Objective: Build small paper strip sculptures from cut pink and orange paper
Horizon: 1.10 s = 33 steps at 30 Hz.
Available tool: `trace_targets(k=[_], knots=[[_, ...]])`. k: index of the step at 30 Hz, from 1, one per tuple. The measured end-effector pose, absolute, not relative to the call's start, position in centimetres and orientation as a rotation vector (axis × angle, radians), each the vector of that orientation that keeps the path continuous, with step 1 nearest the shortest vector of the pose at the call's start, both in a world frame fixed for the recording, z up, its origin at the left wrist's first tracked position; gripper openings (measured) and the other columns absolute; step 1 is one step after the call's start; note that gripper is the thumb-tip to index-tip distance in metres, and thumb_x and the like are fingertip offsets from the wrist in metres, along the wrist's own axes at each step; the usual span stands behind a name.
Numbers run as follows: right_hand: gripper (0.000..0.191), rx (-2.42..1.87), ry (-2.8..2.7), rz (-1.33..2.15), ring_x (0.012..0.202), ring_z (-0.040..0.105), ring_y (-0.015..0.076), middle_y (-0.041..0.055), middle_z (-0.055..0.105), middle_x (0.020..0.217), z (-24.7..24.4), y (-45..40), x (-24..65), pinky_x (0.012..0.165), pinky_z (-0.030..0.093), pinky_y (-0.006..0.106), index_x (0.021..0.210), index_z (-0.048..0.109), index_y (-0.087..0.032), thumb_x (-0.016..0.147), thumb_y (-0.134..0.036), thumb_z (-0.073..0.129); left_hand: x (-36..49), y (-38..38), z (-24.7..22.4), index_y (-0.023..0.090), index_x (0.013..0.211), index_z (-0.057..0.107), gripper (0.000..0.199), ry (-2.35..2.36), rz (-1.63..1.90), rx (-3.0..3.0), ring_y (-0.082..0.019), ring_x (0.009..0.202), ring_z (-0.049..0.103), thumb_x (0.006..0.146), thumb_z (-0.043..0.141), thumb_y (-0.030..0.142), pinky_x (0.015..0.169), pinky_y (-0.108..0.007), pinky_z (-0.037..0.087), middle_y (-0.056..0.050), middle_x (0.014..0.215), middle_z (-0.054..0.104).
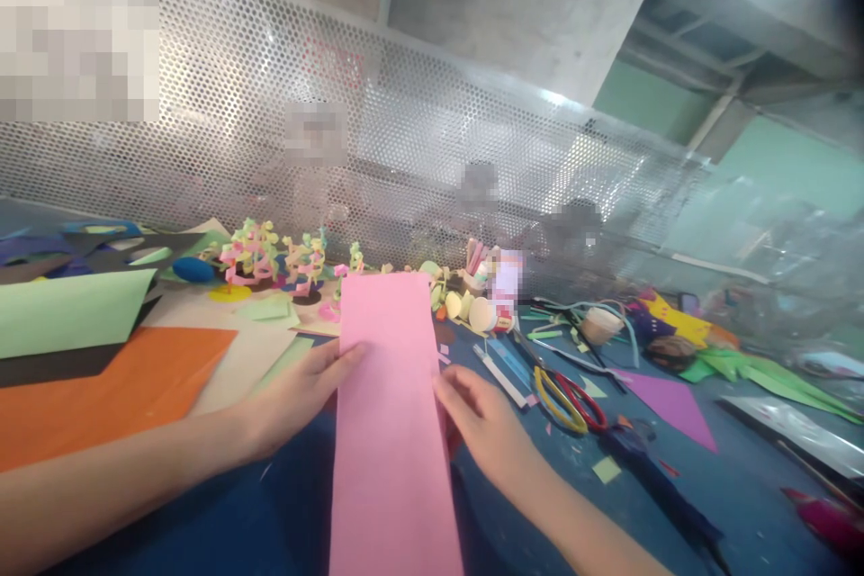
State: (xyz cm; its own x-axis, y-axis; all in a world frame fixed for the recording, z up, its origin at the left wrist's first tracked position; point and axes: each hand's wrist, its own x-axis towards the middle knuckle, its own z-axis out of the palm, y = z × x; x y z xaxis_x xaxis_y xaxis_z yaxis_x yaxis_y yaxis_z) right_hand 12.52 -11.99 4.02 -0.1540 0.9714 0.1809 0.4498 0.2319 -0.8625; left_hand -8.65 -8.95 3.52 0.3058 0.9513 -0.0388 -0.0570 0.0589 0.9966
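Observation:
A long pink strip of paper [388, 432] stretches from the bottom edge up the middle of the view, lifted in front of me. My left hand [324, 373] grips its left edge, thumb on the front face and the other fingers hidden behind. On the opposite edge, my right hand [476, 414] pinches the strip, its thumb near the border and fingers curled partly behind. Just right of that hand lie scissors with yellow and red handles [571, 400] and a blue-and-white cutter or ruler [506, 369].
Orange paper [128, 396] and light green paper [74, 310] lie at left. Small paper trees [249, 256] stand along the back, before a perforated metal panel [418, 126]. To the right are a magenta sheet [668, 405], a dark blue glue gun [661, 486] and paper scraps.

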Motion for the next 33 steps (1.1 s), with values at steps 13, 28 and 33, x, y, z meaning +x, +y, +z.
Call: trace_targets(k=[13, 28, 33], knots=[[0.037, -1.415, -1.834, 0.735, 0.054, 0.040, 0.0110, -0.0048, 0.038, 0.054, 4.0, -12.5, 13.1, 0.051, 0.029, 0.022, 0.061, 0.041, -0.019, 0.087, -0.044, 0.037, -9.0, -8.0, 4.4, 0.019, 0.100, 0.065, 0.035, 0.965, 1.096, 1.364, -0.024, 0.090, 0.062, 0.078, 0.055, 0.043, 0.073, -0.032, 0.050, -0.007, 0.107, 0.065], [0.041, -1.575, -1.929, 0.399, 0.050, 0.045, 0.0124, -0.0032, 0.045, 0.050, 3.9, -13.1, 13.6, 0.048, 0.027, 0.023, 0.063, 0.047, -0.019, 0.089, -0.045, 0.031, -9.1, -7.7, 5.3, 0.020, 0.093, 0.066, 0.026, 1.015, 1.242, 1.242, -0.022, 0.090, 0.063, 0.074, 0.061, 0.038, 0.073, -0.027, 0.051, -0.003, 0.098, 0.069], [0.039, -2.212, -2.013, -0.049, 0.063, 0.058, 0.0171, 0.0034, 0.063, 0.066, 6.8, -10.0, 19.9, 0.058, 0.037, 0.027, 0.073, 0.059, -0.021, 0.090, -0.042, 0.031, -10.0, -6.5, 4.7, 0.016, 0.102, 0.062, 0.036, 1.003, 1.283, 1.174, -0.023, 0.090, 0.062, 0.075, 0.061, 0.039, 0.073, -0.029, 0.052, -0.008, 0.106, 0.066]])
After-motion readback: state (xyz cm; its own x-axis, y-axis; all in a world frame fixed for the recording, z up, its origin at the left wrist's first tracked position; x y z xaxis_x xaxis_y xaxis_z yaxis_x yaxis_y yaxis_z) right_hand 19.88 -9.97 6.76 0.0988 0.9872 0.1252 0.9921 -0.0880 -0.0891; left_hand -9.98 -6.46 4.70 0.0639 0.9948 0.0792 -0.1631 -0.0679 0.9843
